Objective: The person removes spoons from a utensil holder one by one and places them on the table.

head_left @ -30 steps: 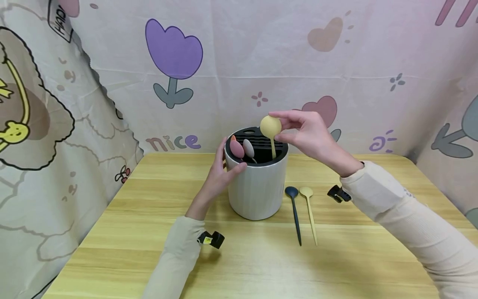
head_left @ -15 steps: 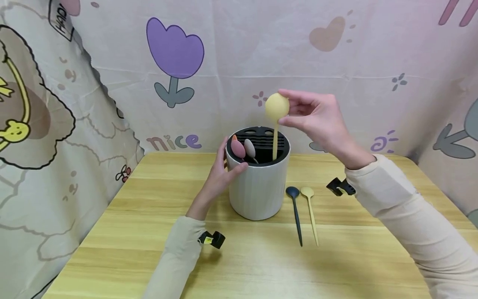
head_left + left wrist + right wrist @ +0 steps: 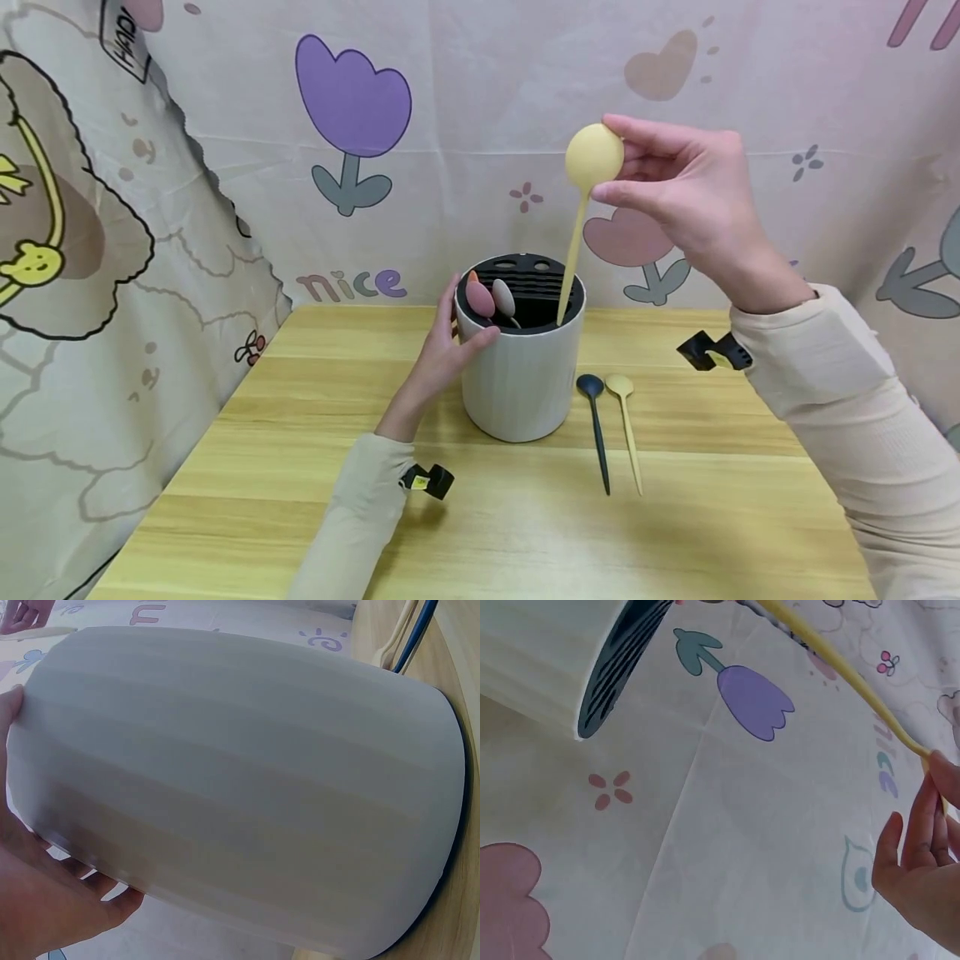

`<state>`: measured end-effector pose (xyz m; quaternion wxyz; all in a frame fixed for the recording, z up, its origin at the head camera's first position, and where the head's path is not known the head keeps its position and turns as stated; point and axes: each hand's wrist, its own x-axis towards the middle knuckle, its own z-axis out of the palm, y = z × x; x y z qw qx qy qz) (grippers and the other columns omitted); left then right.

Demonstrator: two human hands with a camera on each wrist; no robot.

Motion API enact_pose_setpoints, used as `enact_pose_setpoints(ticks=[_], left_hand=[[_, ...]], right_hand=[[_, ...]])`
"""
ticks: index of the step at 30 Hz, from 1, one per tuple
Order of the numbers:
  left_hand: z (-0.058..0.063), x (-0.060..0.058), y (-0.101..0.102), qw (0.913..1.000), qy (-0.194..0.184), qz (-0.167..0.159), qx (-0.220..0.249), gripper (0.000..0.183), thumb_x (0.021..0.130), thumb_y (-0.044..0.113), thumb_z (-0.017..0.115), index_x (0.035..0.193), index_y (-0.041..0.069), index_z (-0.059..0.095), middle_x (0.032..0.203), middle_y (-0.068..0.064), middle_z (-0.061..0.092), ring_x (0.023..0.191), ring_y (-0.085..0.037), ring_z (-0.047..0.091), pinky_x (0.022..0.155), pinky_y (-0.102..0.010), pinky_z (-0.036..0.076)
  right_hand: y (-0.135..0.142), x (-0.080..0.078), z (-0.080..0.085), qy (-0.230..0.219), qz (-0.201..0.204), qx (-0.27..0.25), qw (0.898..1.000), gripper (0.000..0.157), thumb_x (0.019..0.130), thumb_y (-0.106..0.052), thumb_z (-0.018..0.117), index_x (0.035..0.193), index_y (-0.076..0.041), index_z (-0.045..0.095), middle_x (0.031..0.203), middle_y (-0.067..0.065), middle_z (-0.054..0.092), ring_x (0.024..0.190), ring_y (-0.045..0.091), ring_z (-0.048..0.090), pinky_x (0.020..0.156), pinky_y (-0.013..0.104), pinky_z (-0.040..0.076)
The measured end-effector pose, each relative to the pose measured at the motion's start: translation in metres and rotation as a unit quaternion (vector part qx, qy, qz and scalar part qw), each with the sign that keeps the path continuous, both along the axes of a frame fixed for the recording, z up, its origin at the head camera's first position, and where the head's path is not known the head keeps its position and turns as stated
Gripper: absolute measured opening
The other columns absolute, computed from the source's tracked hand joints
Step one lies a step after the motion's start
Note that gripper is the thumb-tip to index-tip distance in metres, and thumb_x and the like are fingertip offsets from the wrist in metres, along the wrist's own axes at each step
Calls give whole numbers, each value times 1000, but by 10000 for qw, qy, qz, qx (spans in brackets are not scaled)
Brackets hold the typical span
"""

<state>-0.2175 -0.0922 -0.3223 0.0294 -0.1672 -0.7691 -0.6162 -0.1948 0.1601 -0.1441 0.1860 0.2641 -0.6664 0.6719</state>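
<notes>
My right hand pinches a yellow spoon by its round bowl, high above the table. The spoon's handle slants down, and its lower end is at the front right rim of a white ribbed utensil holder with a black slotted top. In the right wrist view, thumb and fingers close on the bowl end of the yellow spoon. My left hand grips the holder's left side, thumb at the front rim. A pink spoon and a grey spoon stand in the holder, with an orange tip behind.
A dark blue spoon and another yellow spoon lie side by side on the wooden table, right of the holder. A patterned cloth hangs behind the table and along its sides.
My right hand has risen and moved right, drawing the yellow spoon upward out of the holder and tilting it. My left hand stays on the holder.
</notes>
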Motion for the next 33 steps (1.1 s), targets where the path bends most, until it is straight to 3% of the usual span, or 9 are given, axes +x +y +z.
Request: enact_pose_setpoints(ticks=[4, 11, 18, 24, 29, 33], left_hand=[[-1, -1, 1, 10000, 41, 3, -8, 106, 76, 62, 65, 156, 24, 8, 159, -3, 13, 140, -35, 22, 109, -55, 26], [-2, -2, 1, 10000, 47, -22, -49, 101, 79, 53, 64, 156, 21, 7, 159, -5, 12, 141, -37, 21, 108, -57, 26], [-2, -1, 1, 10000, 63, -32, -12, 98, 81, 50, 64, 156, 22, 7, 159, -5, 12, 141, -37, 20, 108, -57, 25], [-2, -1, 0, 10000, 54, -7, -38, 96, 81, 46, 63, 156, 23, 8, 159, -4, 12, 141, -36, 21, 108, -57, 25], [-2, 0, 1, 9999, 100, -57, -33, 95, 82, 45, 63, 156, 24, 7, 159, -6, 12, 141, -37, 21, 107, -59, 26], [-1, 0, 1, 10000, 90, -30, -27, 97, 81, 48, 64, 156, 24, 7, 159, -5, 11, 141, -37, 20, 107, -59, 26]], right_hand=[[5, 1, -2, -289, -264, 436, 9983, 55, 68, 18, 76, 120, 2, 66, 92, 8, 72, 81, 16, 70, 78, 20, 53], [14, 0, -15, -613, -756, 1312, 9866, 59, 71, 7, 80, 127, -1, 63, 100, 1, 72, 86, 12, 68, 79, 18, 51], [21, 0, -38, -815, -596, 1477, 9839, 54, 75, 5, 79, 126, 1, 63, 93, 0, 72, 82, 11, 68, 71, 19, 53], [28, 2, -69, -867, -744, 2080, 9714, 50, 76, -7, 82, 123, -2, 66, 79, -3, 67, 70, 9, 58, 61, 18, 46], [35, 4, -87, -1005, -627, 2317, 9655, 47, 74, -10, 83, 118, -3, 68, 73, 1, 59, 67, 12, 55, 60, 20, 44], [42, 3, -99, -980, -370, 2369, 9659, 47, 75, -9, 83, 118, -1, 68, 76, 1, 61, 68, 12, 58, 63, 20, 46]])
